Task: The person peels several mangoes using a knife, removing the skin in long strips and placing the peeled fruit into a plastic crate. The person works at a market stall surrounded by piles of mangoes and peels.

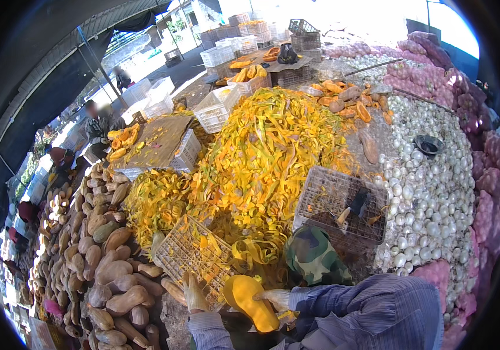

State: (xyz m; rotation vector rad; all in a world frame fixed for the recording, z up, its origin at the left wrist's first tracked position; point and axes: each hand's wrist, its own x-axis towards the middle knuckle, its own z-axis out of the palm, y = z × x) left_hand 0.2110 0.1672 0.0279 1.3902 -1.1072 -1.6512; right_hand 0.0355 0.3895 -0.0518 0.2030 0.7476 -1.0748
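Note:
A peeled, bright orange-yellow squash [252, 302] is in my right hand [276, 299], which wears a pale glove; the thumb lies against its side. The squash is held tilted over my lap, its wide end up. My left hand [195, 294], also gloved, is at the near left edge of an upturned plastic crate [188, 245], with fingers stretched out and nothing visible in them. Scraps of orange peel lie on the crate's lattice. Just left of this hand, an unpeeled tan squash [173, 290] rests on the ground.
A tall heap of peel strips [271, 148] rises ahead. Unpeeled squashes [118, 267] are piled at left, white onions [425, 210] spread at right. A second upturned crate [342, 205] bears a dark object. My camouflage-clad knee [317, 256] is beside it. People [96, 127] sit at far left.

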